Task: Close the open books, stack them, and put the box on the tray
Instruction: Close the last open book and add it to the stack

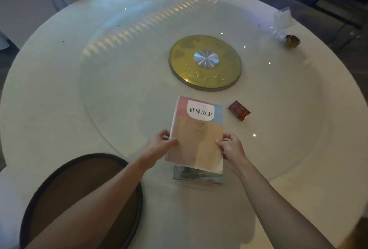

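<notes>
While both hands clasp the top book (196, 135) by its side edges, left hand (161, 142) on the left, right hand (231, 146) on the right, it sits skewed over the lower book (197, 176), whose near edge pokes out. Letting go now would probably leave a crooked stack that could slide on the table (59, 89). The box (239, 110) lies far right of the books, well apart from the tray (127, 173) at near left.
</notes>
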